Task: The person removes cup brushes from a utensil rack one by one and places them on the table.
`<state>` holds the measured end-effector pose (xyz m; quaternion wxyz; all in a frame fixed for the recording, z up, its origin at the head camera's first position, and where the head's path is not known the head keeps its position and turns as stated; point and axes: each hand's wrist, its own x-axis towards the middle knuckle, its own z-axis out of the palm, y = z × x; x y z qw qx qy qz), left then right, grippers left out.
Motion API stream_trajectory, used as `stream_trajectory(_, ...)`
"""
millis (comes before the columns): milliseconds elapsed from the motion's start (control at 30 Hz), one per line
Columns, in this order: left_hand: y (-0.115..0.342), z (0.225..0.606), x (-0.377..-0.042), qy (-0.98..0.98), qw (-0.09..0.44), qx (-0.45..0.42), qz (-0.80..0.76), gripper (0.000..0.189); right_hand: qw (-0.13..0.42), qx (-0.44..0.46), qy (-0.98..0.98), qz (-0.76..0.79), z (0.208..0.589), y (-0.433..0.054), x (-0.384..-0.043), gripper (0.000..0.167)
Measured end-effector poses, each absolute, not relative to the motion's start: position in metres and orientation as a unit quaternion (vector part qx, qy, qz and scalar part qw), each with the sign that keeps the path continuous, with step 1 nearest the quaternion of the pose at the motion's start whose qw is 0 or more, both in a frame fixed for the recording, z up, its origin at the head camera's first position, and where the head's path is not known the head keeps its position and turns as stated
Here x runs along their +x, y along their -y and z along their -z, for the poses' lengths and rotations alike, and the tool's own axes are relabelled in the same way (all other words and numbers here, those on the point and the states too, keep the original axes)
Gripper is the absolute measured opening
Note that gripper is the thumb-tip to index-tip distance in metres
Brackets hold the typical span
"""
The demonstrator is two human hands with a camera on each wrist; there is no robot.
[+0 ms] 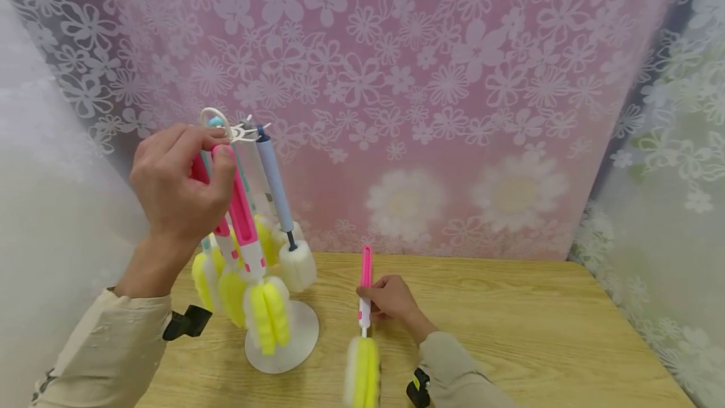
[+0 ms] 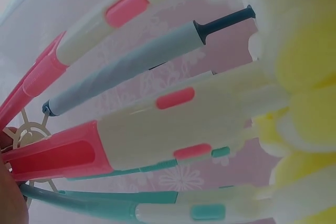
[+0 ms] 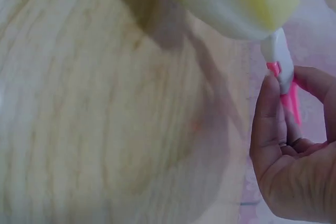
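Observation:
My left hand is at the top of a white stand hung with several brushes. Its thumb and fingers pinch the upper end of a pink-and-white sponge brush, close to the white hooks. Yellow-and-white sponge forms that brush's head. My right hand grips another pink-and-white sponge brush by its handle, thumb and fingers around it, to the right of the stand. In the right wrist view, this brush's sponge head appears above the fingers, apart from the stand.
A blue-handled brush with a white head hangs on the stand's right side. Teal-handled brushes hang there too. Beneath is a wood-grain table, with a pink flowered curtain behind it.

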<state>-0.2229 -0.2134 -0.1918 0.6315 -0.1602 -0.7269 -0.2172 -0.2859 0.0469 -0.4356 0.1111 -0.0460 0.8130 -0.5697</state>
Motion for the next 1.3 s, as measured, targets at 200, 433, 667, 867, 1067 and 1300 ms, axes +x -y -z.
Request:
stream_trajectory(200, 0.214, 0.192, -0.222, 0.727, 0.627, -0.168, 0.225, 0.04, 0.105, -0.068, -0.854, 0.505, 0.446, -0.042, -0.284, 0.038)
stream_trajectory(433, 0.211, 0.19, -0.221, 0.729, 0.623, -0.177, 0.222, 0.04, 0.098, -0.058, -0.878, 0.464, 0.449, -0.038, -0.284, 0.033)
stream_trajectory(667, 0.21, 0.191, -0.22, 0.734, 0.618, -0.173, 0.22, 0.039, 0.108, -0.07, -0.884, 0.449, 0.451, -0.038, -0.284, 0.03)
stream_trajectory(867, 0.211, 0.192, -0.22, 0.737, 0.618, -0.175, 0.211, 0.038, 0.123, -0.081, -0.885, 0.442, 0.454, -0.038, -0.284, 0.035)
stream_trajectory(1067, 0.213, 0.192, -0.216, 0.747, 0.611, -0.169, 0.202, 0.038, 0.116, -0.072, -0.886, 0.442, 0.451, -0.04, -0.282, 0.033)
stream_trajectory(1300, 0.216, 0.184, -0.21, 0.772, 0.586, -0.167, 0.182, 0.043, 0.045, -0.085, -0.891, 0.443, 0.443, -0.047, -0.28, 0.026)
